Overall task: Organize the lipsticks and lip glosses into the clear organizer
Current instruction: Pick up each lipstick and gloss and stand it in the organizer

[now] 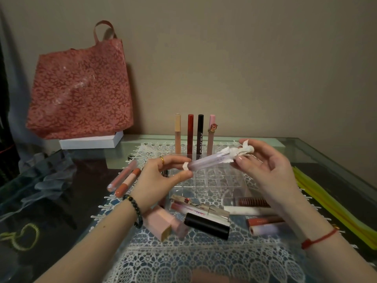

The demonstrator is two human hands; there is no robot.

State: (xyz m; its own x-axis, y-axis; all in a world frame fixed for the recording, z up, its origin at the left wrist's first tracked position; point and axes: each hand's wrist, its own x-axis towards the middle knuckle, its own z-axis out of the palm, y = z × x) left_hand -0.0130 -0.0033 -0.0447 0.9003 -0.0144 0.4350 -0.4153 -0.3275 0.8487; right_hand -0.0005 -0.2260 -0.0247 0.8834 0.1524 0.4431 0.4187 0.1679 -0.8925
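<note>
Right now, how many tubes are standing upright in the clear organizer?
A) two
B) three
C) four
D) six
C: four tubes stand upright in the back row of the clear organizer: the beige tube, the red tube, the black tube and the pink tube. The lilac gloss is not in it, held between the left hand and the right hand.

black tube (200,135) lettered "…KEY", partly hidden

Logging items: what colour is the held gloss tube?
Pale lilac tube with a white sculpted cap; head view.
</note>
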